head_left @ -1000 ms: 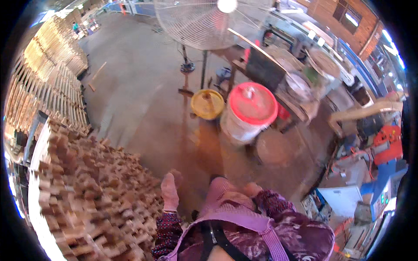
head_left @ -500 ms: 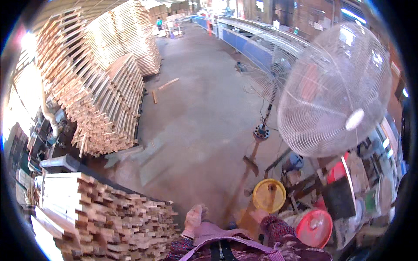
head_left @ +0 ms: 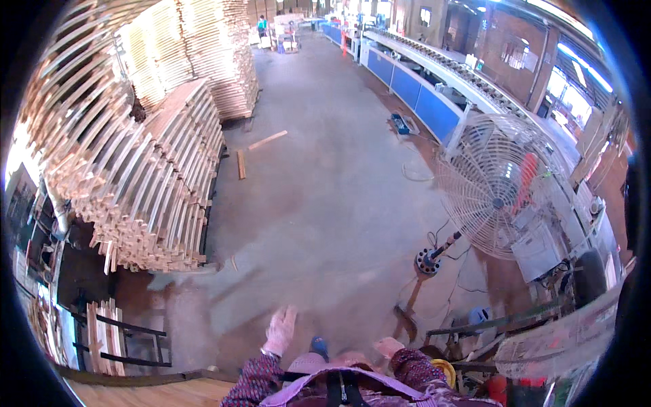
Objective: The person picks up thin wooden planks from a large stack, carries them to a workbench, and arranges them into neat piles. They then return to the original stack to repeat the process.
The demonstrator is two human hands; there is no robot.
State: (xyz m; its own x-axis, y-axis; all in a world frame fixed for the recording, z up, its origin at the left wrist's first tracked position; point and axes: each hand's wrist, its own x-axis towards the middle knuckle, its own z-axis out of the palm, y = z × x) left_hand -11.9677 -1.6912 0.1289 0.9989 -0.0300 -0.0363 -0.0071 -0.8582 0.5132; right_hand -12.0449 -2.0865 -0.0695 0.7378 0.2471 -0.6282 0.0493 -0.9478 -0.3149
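left hand [head_left: 280, 331] unclenched, empty, right hand [head_left: 388, 347] i can't tell: best step around that fan base [head_left: 426, 262], right of centre.

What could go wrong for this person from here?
Two loose, pale wooden strips on the grey floor ahead could trip a foot. The round dark base of the standing wire-cage fan might also catch one. The purple patterned left sleeve, apparently close to the light-brown wooden surface, might snag its edge.
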